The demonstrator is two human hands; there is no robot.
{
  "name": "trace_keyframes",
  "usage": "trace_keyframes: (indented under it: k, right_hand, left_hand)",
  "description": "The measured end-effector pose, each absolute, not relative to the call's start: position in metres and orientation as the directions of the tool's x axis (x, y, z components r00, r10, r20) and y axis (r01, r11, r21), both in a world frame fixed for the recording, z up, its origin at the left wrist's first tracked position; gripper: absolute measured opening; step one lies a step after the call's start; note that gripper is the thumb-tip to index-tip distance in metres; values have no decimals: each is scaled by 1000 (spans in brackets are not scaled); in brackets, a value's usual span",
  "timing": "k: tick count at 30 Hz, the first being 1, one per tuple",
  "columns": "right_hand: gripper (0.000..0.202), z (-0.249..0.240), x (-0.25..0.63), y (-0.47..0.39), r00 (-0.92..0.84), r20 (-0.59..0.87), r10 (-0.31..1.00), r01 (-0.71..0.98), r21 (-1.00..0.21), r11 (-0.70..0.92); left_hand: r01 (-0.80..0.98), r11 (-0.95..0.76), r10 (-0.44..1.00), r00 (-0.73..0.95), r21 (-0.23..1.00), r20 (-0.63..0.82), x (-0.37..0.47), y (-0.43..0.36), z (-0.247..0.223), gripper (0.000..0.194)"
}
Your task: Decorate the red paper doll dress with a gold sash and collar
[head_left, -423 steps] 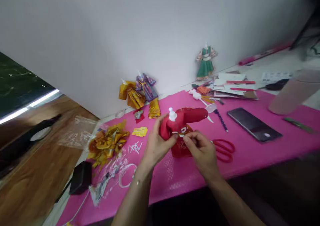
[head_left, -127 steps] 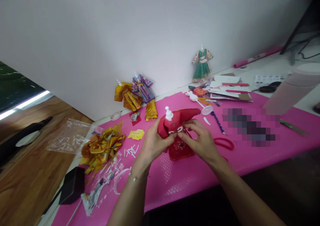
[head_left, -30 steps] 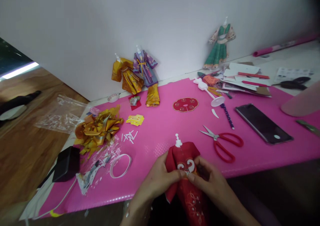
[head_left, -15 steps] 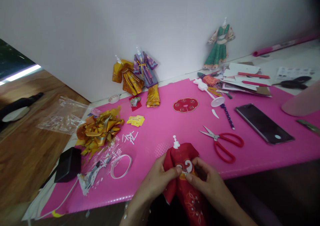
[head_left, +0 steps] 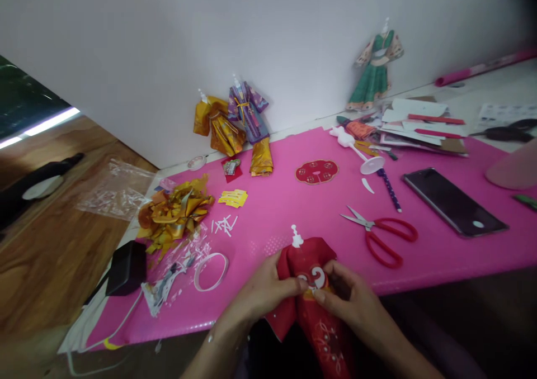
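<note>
A doll's torso in a red dress (head_left: 312, 256) is held near the table's front edge, its white neck peg (head_left: 296, 236) pointing up. My left hand (head_left: 268, 289) is closed on the left side of the dress, thumb on the waist. On the other side, my right hand (head_left: 346, 292) pinches the waist near a white curl and a yellow band. Below the hands, the red skirt with pale embroidery-like marks hangs past the table edge. Red-handled scissors (head_left: 380, 233) lie partly open to the right of my hands. A red scalloped paper piece (head_left: 316, 172) lies farther back.
Dressed doll forms in gold (head_left: 224, 130), purple (head_left: 247, 110) and green (head_left: 373, 80) lean on the wall. Gold scraps (head_left: 176, 208), a tape ring (head_left: 211, 271) and a black box (head_left: 127, 268) are left; a phone (head_left: 455, 203), white stand (head_left: 361, 152) and papers (head_left: 419, 124) are right.
The view has shifted slightly, so the table items sit a little farther right and mostly higher. Both hands keep their grip on the red dress, with scarcely any movement.
</note>
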State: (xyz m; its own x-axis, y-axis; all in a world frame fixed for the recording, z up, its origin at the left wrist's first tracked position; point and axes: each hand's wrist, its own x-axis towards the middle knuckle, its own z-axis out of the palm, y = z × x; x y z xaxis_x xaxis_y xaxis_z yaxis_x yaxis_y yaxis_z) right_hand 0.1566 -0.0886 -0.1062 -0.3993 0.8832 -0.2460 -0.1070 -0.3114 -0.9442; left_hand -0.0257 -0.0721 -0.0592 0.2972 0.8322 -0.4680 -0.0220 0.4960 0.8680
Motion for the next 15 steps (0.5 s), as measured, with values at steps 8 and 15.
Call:
trace_keyframes:
  k: [8,15]
  right_hand:
    - [22,-105,155,-89,-398,-256,881,-67,-950,-306]
    - [23,-102,156,-89,-399,-259,879,-90,-944,-319]
  left_hand:
    - [-40,497,826,326,867,-459,-28,-73,-55,34]
    - [-40,540,804,321,841,-501,-22,-75,-53,45]
